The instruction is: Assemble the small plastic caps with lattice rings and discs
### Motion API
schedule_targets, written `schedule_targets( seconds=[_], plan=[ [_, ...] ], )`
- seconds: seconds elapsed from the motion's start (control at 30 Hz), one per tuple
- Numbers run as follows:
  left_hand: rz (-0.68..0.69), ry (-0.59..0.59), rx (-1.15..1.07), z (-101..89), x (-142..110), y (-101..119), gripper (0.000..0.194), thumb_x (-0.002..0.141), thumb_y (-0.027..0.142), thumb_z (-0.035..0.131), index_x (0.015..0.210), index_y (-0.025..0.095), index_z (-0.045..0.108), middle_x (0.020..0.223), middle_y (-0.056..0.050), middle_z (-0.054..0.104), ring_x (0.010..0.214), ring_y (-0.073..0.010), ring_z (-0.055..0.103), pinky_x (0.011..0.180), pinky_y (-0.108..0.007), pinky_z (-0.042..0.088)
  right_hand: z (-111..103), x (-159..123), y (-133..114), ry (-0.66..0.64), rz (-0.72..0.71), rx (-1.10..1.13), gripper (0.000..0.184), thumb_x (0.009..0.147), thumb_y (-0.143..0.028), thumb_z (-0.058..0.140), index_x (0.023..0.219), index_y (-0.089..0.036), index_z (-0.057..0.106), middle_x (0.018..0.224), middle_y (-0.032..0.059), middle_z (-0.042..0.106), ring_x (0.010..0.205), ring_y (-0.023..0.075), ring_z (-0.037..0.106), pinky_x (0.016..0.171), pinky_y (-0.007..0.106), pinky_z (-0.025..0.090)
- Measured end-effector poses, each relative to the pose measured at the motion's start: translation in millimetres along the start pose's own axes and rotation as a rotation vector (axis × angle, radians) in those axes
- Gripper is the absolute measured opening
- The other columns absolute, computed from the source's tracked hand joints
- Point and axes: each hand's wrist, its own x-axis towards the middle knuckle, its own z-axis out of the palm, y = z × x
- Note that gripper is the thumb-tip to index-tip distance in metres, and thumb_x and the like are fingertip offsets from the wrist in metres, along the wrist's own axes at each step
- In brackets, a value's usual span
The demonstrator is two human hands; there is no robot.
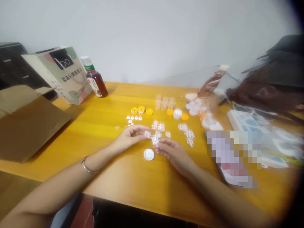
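My left hand [135, 134] pinches a small white openwork plastic piece [147, 134] between thumb and fingers. A similar white openwork piece [155, 140] is in the fingertips of my right hand [172, 152]. The two pieces are close together, and blur hides whether they touch. Just below them on the table lies a round white disc [149, 154]. More white openwork pieces [161, 127] are scattered beyond my hands, with another group [189, 134] to the right. Small white peg-like parts [132, 117] stand in rows behind my left hand.
Yellow-orange round caps [149, 111] and clear small cups [164, 104] stand farther back. A cardboard box [30, 123], paper bag [68, 76] and dark drink bottle [98, 83] are left. Right are a brown bottle [212, 83], phone [231, 180], white packaging [244, 123] and dark backpack [268, 82].
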Motion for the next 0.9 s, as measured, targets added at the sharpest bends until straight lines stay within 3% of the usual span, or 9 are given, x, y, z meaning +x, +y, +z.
schedule_targets(
  seconds=[0.2,0.33,0.5,0.9],
  plan=[
    [0.049,-0.001,0.034,0.7,-1.5,-0.3,0.023,0.077,0.022,0.063,0.099,0.015,0.060,0.099,-0.007,0.066,0.091,-0.0136,0.063,0.086,-0.028,0.049,-2.6,0.0,1.2,-0.067,0.008,-0.038,0.017,0.066,-0.034,0.070,0.073,-0.018,0.068,0.071,0.0007,0.067,0.066,0.0095,0.058,0.071,0.024,0.045],
    [0.216,-0.001,0.231,2.9,-4.8,3.1,0.020,0.080,0.019,0.059,0.099,0.014,0.061,0.099,-0.009,0.063,0.090,-0.0143,0.062,0.083,-0.030,0.051,-3.0,0.0,1.2,-0.084,0.015,-0.034,0.016,0.067,-0.033,0.070,0.073,-0.018,0.069,0.071,0.0006,0.066,0.067,0.0091,0.057,0.071,0.023,0.044],
    [0.436,-0.101,0.521,7.5,-8.1,11.4,0.024,0.081,0.016,0.057,0.104,0.018,0.061,0.100,-0.008,0.064,0.095,-0.0163,0.058,0.087,-0.035,0.046,-3.1,0.6,0.6,-0.098,0.015,-0.036,0.014,0.067,-0.031,0.070,0.071,-0.018,0.068,0.067,-0.0007,0.064,0.064,0.0083,0.054,0.068,0.022,0.042],
    [0.385,-0.187,0.512,8.1,-5.6,8.8,0.023,0.086,0.015,0.049,0.106,0.016,0.060,0.103,-0.008,0.062,0.097,-0.0157,0.057,0.087,-0.031,0.045,-4.4,1.2,-0.3,-0.137,-0.016,-0.129,0.013,0.072,-0.029,0.064,0.070,-0.017,0.068,0.067,-0.0009,0.061,0.065,0.0087,0.051,0.067,0.023,0.038]
  ],
)
